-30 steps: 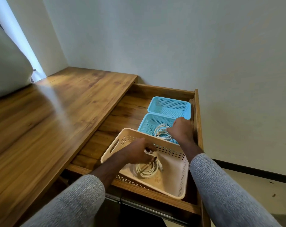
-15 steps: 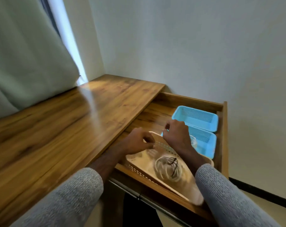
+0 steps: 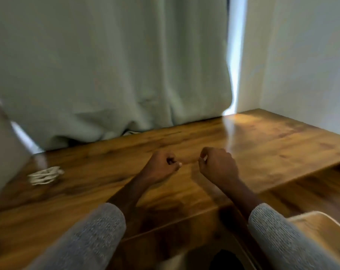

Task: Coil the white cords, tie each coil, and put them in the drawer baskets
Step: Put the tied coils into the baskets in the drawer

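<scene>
A loose bundle of white cord [image 3: 45,175] lies on the wooden table top [image 3: 262,145] at the far left. My left hand [image 3: 161,166] and my right hand [image 3: 218,165] hover side by side over the middle of the table, both curled into loose fists with nothing visible in them. They are well to the right of the cord. Only a corner of the beige basket [image 3: 324,227] shows at the lower right, in the open drawer [image 3: 309,190]. The frame is blurred by motion.
A pale green curtain [image 3: 110,71] hangs down onto the back of the table. A white wall [image 3: 301,55] closes the right side. A pale blurred shape [image 3: 3,152] stands at the left edge beside the cord.
My view has swung left from the drawer to the table top. Both hands left the baskets and now hang curled over the table. The blue baskets are out of view.
</scene>
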A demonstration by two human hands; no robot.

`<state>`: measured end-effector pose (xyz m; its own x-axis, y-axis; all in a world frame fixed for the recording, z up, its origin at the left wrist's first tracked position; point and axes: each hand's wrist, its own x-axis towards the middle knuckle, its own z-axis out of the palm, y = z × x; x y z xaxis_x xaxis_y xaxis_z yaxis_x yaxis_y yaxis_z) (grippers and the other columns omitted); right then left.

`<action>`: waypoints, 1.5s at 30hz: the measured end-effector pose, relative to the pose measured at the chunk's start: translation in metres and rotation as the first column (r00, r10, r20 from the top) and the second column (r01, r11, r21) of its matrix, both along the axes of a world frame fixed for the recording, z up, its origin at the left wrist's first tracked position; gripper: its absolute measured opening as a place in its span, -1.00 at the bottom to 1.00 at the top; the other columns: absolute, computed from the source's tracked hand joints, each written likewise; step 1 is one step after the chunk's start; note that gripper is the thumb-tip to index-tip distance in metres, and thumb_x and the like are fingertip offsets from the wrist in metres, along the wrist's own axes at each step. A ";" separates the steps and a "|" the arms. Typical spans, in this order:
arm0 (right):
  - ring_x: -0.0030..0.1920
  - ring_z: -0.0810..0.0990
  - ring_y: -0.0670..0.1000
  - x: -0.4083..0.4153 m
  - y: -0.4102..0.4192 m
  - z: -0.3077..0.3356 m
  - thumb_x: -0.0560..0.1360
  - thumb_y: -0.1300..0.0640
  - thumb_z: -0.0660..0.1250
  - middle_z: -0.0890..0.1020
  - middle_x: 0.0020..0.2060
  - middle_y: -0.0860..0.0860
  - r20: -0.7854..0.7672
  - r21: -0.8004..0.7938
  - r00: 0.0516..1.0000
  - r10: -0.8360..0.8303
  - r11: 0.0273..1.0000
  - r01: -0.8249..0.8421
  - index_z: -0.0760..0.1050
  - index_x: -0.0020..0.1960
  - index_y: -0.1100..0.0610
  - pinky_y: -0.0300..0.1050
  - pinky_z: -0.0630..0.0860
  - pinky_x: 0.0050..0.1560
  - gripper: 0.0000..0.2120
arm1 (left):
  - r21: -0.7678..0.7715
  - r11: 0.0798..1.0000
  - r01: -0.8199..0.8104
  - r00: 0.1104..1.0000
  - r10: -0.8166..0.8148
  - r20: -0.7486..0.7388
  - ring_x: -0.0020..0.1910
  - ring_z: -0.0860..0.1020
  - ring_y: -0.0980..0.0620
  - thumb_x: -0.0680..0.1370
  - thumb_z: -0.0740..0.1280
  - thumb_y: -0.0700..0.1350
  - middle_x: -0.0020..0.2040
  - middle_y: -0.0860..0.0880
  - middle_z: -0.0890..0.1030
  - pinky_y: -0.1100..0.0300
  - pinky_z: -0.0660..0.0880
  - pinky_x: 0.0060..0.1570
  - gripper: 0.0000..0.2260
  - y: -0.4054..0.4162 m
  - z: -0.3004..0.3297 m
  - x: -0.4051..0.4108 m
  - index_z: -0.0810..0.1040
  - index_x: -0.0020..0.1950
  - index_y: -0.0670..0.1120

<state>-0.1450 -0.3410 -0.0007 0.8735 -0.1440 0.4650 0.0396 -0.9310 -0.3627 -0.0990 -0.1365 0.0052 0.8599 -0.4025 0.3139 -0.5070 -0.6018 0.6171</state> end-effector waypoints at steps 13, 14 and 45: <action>-0.04 0.62 0.10 0.079 0.303 -0.002 0.51 -0.03 0.26 0.66 -0.07 0.03 -0.135 0.098 0.827 0.546 0.838 -0.537 0.58 -0.03 0.00 -0.07 0.56 -0.11 -0.83 | -0.181 0.806 -0.563 0.818 0.575 0.013 -0.32 0.59 0.20 0.49 0.46 -0.18 -0.35 0.08 0.65 0.23 0.49 -0.22 -0.82 0.311 -0.008 -0.023 0.65 -0.33 -0.11; -0.05 0.62 0.06 0.083 0.322 -0.003 0.51 -0.01 0.28 0.66 -0.07 0.02 -0.148 0.146 0.805 0.575 0.818 -0.557 0.59 -0.04 0.01 -0.07 0.58 -0.10 -0.85 | -0.236 0.762 -0.603 0.786 0.618 -0.016 -0.32 0.59 0.19 0.49 0.45 -0.21 -0.33 0.07 0.66 0.22 0.50 -0.21 -0.83 0.326 -0.010 -0.027 0.65 -0.31 -0.17; -0.59 0.46 -0.10 0.162 0.426 -0.006 0.42 0.23 0.47 0.55 -0.49 0.04 -0.318 0.489 0.747 0.583 0.776 -0.398 0.52 -0.38 0.19 -0.26 0.36 -0.58 -0.77 | -0.257 0.663 -0.703 0.709 0.684 -0.175 -0.35 0.65 -0.08 0.52 0.41 -0.25 -0.36 -0.08 0.66 0.02 0.62 -0.32 -0.84 0.378 -0.031 -0.003 0.65 -0.27 -0.14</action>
